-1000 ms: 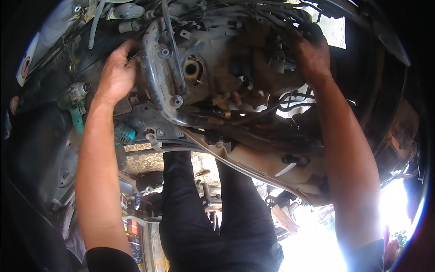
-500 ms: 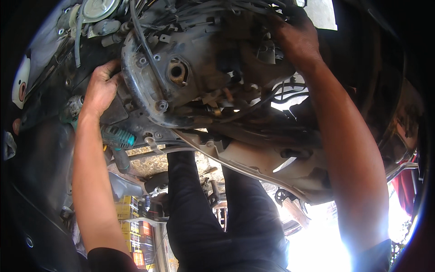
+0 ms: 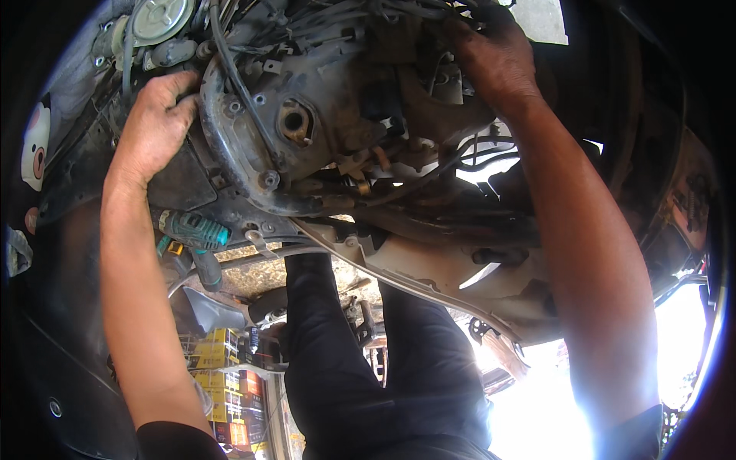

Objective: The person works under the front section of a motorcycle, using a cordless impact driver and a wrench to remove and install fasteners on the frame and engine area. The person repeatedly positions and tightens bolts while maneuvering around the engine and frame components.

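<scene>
Yellow-and-black cardboard boxes [image 3: 217,340] stood stacked at the lower left, with red-and-orange cardboard boxes [image 3: 250,383] beside them; what they held could not be seen. Just above them sat a smooth grey plastic piece [image 3: 205,313], and it could not be told whether it was a container.

The left forearm covered part of a teal-and-dark-grey handheld power tool [image 3: 193,228], and white glare washed out the lower right. A round silver metal cover [image 3: 161,19] was cut off by the upper edge. The right hand's fingertips were lost in shadow among thin black cables.

The grimy grey-and-black metal vehicle frame [image 3: 326,146] lay between the two hands, which were well apart. The bare left hand [image 3: 157,126] was just left of the frame's thick, curved black metal tube [image 3: 215,142], its thumb and forefinger bent toward the tube; whether they touched it or pinched anything could not be told. The bare right hand [image 3: 498,65] was at the frame's upper right, fingers curled at a dark part, its grip unclear. Below the frame, a pale plastic panel [image 3: 429,268] curved across the dark trousers [image 3: 337,345].
</scene>
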`<state>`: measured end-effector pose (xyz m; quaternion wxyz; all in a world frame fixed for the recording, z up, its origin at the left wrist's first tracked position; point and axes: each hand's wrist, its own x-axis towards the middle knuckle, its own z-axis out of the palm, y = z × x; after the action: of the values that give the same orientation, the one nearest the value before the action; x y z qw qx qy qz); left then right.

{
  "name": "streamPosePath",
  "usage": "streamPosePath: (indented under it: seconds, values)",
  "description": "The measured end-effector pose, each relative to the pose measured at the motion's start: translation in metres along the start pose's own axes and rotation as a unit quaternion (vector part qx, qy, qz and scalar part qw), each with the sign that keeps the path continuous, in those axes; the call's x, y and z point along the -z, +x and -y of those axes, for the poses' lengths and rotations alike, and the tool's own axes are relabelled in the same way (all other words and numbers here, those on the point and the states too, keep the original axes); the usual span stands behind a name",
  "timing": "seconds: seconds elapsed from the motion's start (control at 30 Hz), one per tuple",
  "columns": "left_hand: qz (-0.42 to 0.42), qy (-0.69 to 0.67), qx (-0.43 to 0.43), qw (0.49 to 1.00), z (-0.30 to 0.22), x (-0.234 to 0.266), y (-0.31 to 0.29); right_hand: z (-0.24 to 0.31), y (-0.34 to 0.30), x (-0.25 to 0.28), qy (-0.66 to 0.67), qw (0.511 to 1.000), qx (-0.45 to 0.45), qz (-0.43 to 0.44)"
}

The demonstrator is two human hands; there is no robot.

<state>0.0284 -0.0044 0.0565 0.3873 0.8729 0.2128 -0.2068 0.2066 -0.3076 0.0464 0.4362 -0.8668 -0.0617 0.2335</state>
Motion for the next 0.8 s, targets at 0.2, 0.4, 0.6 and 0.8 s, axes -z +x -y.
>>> streamPosePath:
  seconds: [0.2,0.4,0.6,0.8]
  values:
    - [-0.069,0.031,-0.080,0.994,0.014,-0.015,0.001,-0.001,0.000,-0.002,-0.024,1.000,0.001,-0.019]
    - [-0.068,-0.079,-0.011,0.995,0.051,-0.042,-0.025,0.004,-0.001,0.000,-0.044,0.998,-0.020,-0.035]
    - [-0.054,-0.048,-0.034,0.997,0.056,-0.047,-0.028,0.006,-0.003,-0.002,0.001,1.000,-0.018,-0.021]
    - [-0.107,0.123,-0.207,0.965,0.044,-0.037,-0.021,0.004,-0.004,0.002,0.017,1.000,0.006,0.010]
